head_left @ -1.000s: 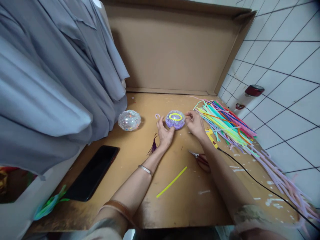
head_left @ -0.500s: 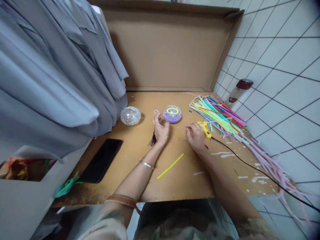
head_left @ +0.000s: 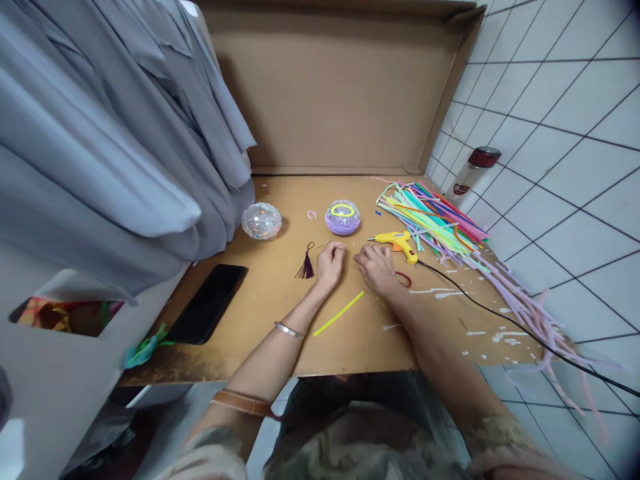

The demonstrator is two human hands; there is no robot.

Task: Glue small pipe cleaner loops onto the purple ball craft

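Observation:
My left hand is closed, its fingertips pressed together just in front of a ball with a purple wrapped lower half and a yellow ring on its clear top. What it pinches, if anything, is hidden. Close by on the right, my right hand rests low with curled fingers; anything under them is out of sight. A red scissors-like handle loop shows beside that wrist. Beyond the right hand lies a yellow glue gun. A dark purple tassel lies left of my left hand, and a yellow pipe cleaner nearer me.
A clear faceted ball and a black phone are on the left. Colourful pipe cleaners pile up at right, near a red-lidded bottle. The gun's black cord trails right. A small pale curl lies behind.
My left hand has moved right and nearer me, away from the pale curl and tassel, and its fingers have closed. My right hand has shifted left, off the glue gun, uncovering the red loop.

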